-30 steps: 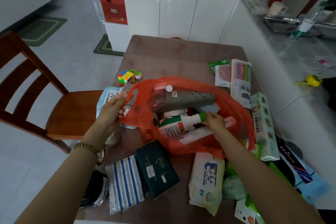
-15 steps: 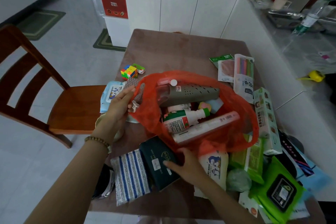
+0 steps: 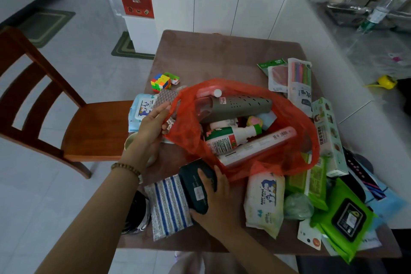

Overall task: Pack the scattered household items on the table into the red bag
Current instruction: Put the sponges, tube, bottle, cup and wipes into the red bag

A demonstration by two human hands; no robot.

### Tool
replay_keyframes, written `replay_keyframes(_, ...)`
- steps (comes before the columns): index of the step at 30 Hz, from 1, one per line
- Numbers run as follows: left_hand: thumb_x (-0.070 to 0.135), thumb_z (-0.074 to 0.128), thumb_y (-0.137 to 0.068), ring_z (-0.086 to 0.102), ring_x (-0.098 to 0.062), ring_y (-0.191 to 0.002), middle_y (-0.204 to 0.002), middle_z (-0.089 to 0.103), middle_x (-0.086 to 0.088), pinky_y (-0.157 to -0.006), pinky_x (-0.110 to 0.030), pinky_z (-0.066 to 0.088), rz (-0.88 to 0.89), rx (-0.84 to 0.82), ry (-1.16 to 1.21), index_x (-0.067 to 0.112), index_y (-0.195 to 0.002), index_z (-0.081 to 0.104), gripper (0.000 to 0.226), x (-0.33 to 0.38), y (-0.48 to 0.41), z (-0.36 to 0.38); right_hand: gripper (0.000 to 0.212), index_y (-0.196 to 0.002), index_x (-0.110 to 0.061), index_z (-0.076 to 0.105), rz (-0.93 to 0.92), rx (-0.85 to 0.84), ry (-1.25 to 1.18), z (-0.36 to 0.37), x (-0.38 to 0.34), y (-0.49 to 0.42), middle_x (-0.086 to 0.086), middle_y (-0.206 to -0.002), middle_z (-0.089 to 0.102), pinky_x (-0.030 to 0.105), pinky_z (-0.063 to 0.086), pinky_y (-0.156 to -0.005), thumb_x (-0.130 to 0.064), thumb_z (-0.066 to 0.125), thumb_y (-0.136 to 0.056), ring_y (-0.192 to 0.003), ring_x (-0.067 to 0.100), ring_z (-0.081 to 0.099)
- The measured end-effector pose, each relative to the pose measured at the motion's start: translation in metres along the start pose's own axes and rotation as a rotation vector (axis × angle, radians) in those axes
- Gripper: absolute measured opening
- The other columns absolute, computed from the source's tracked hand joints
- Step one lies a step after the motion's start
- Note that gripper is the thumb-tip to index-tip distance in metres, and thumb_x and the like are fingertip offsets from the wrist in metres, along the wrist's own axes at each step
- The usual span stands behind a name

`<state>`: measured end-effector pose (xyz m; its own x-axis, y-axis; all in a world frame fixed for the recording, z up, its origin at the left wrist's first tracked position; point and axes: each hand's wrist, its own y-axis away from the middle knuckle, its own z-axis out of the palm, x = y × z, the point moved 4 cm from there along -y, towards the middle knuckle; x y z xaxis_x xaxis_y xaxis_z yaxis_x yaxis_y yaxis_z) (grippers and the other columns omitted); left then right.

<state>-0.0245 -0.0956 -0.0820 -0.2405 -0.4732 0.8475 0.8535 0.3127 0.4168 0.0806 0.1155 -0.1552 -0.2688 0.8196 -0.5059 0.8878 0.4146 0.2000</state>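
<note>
So the red bag sits about mid-table, a bit toward the right edge, with its mouth wide open and already pretty stuffed. A grey perforated tube lies across the far side of the opening. A white spray bottle and a long pale pack lie slanted below it, so there's not much free room in there. The left hand pinches the bag's left rim and holds it up. The right hand has its fingers wrapped round a dark green pack near the table's front edge, tilted, with its far end right up against the bag's near wall. A blue-striped cloth pack lies just to its left and a baby wipes pack just to its right, tucked under the bag's near side. There's clutter all round too: a Rubik's cube toward the left edge, a tall green-and-white box against the bag's right side, and a bright green wipes pack at the front right corner. A wooden chair stands off the left edge. Compared with half a second back, the right hand was only lying on top of the green pack, which sat flat. Now it's properly gripped and tipped up toward the bag. A full second back that hand was inside the bag on the bottle. The left hand hasn't let go of the rim.
</note>
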Motion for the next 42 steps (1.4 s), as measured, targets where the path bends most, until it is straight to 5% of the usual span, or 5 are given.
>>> replay_keyframes(10,0.021,0.054,-0.094,0.039,-0.002,-0.036,-0.093,0.059,0.0,-0.035,-0.009,0.033,0.028,-0.019,0.01,0.01,-0.131,0.052,0.039,0.019,-0.002,-0.012,0.067,-0.12,-0.056,0.05,-0.105,0.026,-0.72,-0.14,0.0,0.007,-0.032,-0.146,0.02,0.034,0.045,-0.103,-0.05,0.077,-0.059,-0.138,0.003,0.026)
replay_keyframes(19,0.02,0.049,-0.096,0.036,-0.001,-0.039,-0.095,0.06,0.005,-0.036,-0.008,0.032,0.111,-0.127,0.034,0.011,-0.133,0.051,0.038,0.038,-0.006,0.003,0.055,-0.128,-0.028,0.056,-0.306,0.181,0.034,-0.135,-0.029,-0.142,0.0,-0.151,0.036,0.052,0.019,-0.115,-0.03,0.073,-0.075,-0.144,0.023,0.02)
replay_keyframes(28,0.023,0.05,-0.095,0.042,-0.002,-0.038,-0.083,0.054,0.003,-0.039,-0.01,0.036,0.031,-0.063,-0.022,0.019,-0.133,0.052,0.037,0.01,-0.005,-0.02,0.034,-0.112,-0.022,0.061,-0.43,0.443,-0.168,-0.106,-0.049,-0.073,-0.004,-0.129,0.054,0.025,0.029,-0.11,-0.04,0.062,-0.083,-0.128,0.009,0.041)
replay_keyframes(34,0.021,0.052,-0.095,0.047,-0.002,-0.04,-0.082,0.055,-0.002,-0.041,-0.01,0.041,-0.006,-0.091,-0.008,0.022,-0.125,0.057,0.031,0.005,-0.004,-0.026,0.056,-0.107,-0.025,0.041,0.281,-0.15,-0.62,0.021,-0.019,-0.02,-0.006,-0.11,0.055,0.026,0.048,-0.092,-0.033,0.081,-0.068,-0.108,0.013,0.057)
replay_keyframes(42,0.016,0.051,-0.095,0.069,-0.01,-0.071,-0.114,0.064,-0.01,-0.055,-0.019,0.058,-0.068,-0.12,0.089,0.019,-0.127,0.057,0.033,0.006,0.006,-0.033,0.088,-0.122,-0.006,0.049,0.546,-0.231,-0.64,0.07,-0.026,-0.032,-0.004,-0.121,0.054,0.034,0.044,-0.102,-0.029,0.091,-0.049,-0.118,0.018,0.053)
